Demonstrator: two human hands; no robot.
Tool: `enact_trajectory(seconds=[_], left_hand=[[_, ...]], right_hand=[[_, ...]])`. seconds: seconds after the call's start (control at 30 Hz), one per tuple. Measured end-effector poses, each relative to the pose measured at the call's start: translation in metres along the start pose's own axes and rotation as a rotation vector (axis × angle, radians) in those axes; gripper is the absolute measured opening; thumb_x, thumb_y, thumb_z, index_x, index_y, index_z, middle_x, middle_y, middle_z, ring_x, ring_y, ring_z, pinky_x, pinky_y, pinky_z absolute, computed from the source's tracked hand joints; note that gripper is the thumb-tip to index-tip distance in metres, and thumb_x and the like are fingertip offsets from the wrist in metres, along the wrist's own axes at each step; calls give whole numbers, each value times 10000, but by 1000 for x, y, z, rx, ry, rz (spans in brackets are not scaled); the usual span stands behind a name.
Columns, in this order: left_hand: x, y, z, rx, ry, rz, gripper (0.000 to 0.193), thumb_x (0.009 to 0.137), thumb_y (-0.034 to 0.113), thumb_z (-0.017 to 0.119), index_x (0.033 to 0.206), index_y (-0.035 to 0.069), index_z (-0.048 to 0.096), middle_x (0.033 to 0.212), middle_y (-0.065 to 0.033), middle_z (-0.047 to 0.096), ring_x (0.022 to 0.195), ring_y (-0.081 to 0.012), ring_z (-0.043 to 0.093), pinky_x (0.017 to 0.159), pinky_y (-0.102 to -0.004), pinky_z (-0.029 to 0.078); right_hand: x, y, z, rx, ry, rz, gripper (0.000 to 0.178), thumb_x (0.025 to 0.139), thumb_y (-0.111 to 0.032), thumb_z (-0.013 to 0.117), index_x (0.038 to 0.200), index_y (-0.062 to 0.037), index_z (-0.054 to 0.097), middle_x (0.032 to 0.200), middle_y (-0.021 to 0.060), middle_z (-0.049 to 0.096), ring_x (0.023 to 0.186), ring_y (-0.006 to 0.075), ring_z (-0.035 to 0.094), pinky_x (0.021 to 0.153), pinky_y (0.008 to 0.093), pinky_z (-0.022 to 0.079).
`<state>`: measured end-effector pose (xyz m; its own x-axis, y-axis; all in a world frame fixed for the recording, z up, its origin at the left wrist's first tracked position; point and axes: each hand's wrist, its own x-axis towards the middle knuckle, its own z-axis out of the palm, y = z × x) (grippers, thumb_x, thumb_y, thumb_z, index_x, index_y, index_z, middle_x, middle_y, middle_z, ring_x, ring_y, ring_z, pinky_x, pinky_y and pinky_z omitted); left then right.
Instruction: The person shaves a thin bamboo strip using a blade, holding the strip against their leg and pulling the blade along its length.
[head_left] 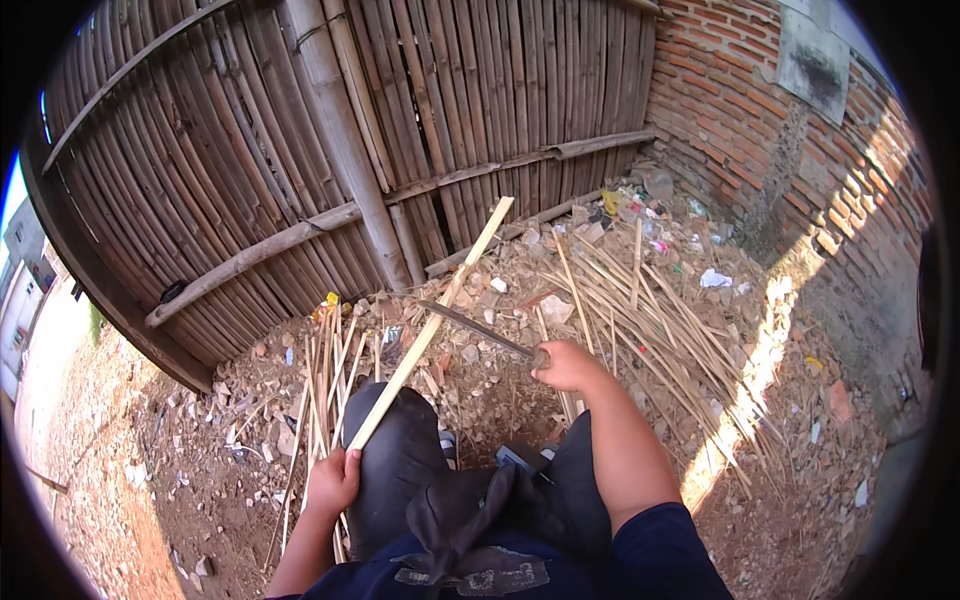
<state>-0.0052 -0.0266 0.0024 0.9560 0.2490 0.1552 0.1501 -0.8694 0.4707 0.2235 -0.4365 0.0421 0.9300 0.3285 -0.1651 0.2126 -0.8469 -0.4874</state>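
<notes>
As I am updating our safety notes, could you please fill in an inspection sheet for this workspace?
Surface: uneven ground, strewn with stones.
Things in hand: pale strip, slanting up and away; knife, its blade crossing the strip in this view, contact unclear.
Clutter: left sticks beside the left leg; right sticks spread ahead to the right; white scrap and other litter.
Hands: left hand grips the strip's near end; right hand grips the knife's handle.
Cables: nothing seen.
Surroundings: slatted fence ahead; brick wall to the right, partly sunlit.
</notes>
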Motion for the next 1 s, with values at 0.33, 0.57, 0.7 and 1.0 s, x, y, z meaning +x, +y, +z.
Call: enact_trajectory(seconds=[0.33,0.57,0.7,1.0], left_hand=[[-1,0,0,-27,9,-28,495,1011,401,561,714,6,547,643,-254,607,632,-471,622,589,-544,472],[1,-1,0,-35,-13,-32,501,1012,405,560,709,7,547,646,-252,604,634,-466,618,600,-534,475],[0,-1,0,-72,-10,-29,503,1018,406,547,711,7,546,646,-249,602,635,-463,617,601,-531,473],[1,-3,2,-55,-5,-19,506,1025,403,529,708,8,551,647,-251,602,637,-462,620,605,-530,474]], right_hand=[[4,-10,5,41,-88,-37,649,818,-371,772,1327,-1,616,1254,271,649,1192,400,616,1030,432,486],[1,-2,5,-14,-39,-27,593,816,-334,734,1337,-73,626,1219,240,675,1150,391,637,992,444,510],[4,-5,6,-5,-106,-31,594,809,-325,736,1328,-57,627,1225,246,670,1137,392,641,980,438,515],[5,-1,12,54,-40,-75,586,801,-308,785,1282,-2,646,1159,277,685,1086,404,666,965,427,521]])
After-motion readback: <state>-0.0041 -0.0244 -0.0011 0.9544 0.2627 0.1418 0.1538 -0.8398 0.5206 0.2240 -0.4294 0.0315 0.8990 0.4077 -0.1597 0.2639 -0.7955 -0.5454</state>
